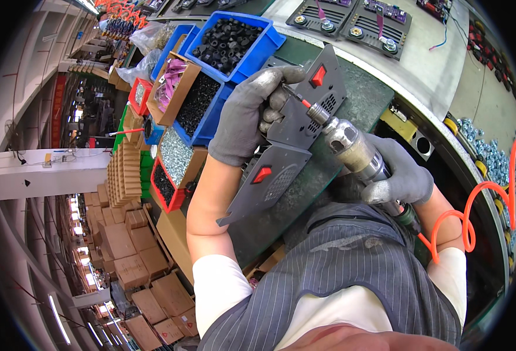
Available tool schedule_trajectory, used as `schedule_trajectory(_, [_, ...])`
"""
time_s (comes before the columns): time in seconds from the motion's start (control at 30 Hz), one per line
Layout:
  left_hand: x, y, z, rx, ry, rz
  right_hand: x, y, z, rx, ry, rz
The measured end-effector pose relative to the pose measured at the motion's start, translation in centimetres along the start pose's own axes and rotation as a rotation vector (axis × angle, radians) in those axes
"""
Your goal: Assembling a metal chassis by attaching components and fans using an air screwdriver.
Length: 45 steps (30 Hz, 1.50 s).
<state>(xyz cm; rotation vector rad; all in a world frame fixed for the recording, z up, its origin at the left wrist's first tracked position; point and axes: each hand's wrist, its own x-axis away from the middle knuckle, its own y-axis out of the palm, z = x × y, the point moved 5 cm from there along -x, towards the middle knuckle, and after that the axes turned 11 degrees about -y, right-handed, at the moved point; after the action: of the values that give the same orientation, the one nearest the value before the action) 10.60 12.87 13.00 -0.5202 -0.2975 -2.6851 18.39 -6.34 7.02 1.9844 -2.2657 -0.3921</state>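
Note:
My left hand [240, 117], in a grey work glove, is curled against a dark metal panel [302, 126] with a red rocker switch [318, 76] and vent holes. A second dark panel [269, 178] with its own red switch [262, 174] lies tilted just below it, by my left wrist. My right hand [403, 172], gloved too, is wrapped round a silver air screwdriver [354, 149]. Its red-banded bit [306, 103] points toward the upper panel beside my left fingers. Whether those fingers also pinch a screw is hidden.
Blue bins of black parts [226, 44], a box of pink bagged pieces [169, 85] and a bin of silver screws [175, 155] stand at the left. An orange coiled air hose [474, 199] trails right from the tool. Plates with circuit boards [381, 26] lie at the far side.

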Motion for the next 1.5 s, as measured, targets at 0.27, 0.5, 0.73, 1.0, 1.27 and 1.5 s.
schedule_trajectory(0.27, [0.0,-0.3,-0.1,0.022,0.028,-0.018,-0.1,0.4,-0.1,-0.011,-0.005,0.011])
schedule_trajectory(0.5, [-0.2,-0.3,-0.5,0.096,-0.03,-0.024,-0.4,0.4,0.3,-0.044,-0.058,0.033])
schedule_trajectory(0.73, [0.4,0.2,0.6,-0.119,0.085,0.1,-0.4,0.5,0.3,0.048,-0.087,0.042])
schedule_trajectory(1.0, [0.1,-0.8,1.3,-0.218,0.081,0.107,0.8,-1.2,0.1,0.244,-0.26,0.11])
schedule_trajectory(1.27, [-5.4,-2.0,-3.2,-0.877,0.026,0.11,5.7,-6.1,3.6,0.267,0.019,0.295])
schedule_trajectory(1.5, [-8.5,-2.4,-4.6,-0.889,0.048,0.024,4.2,-7.2,6.7,0.364,0.122,0.134])
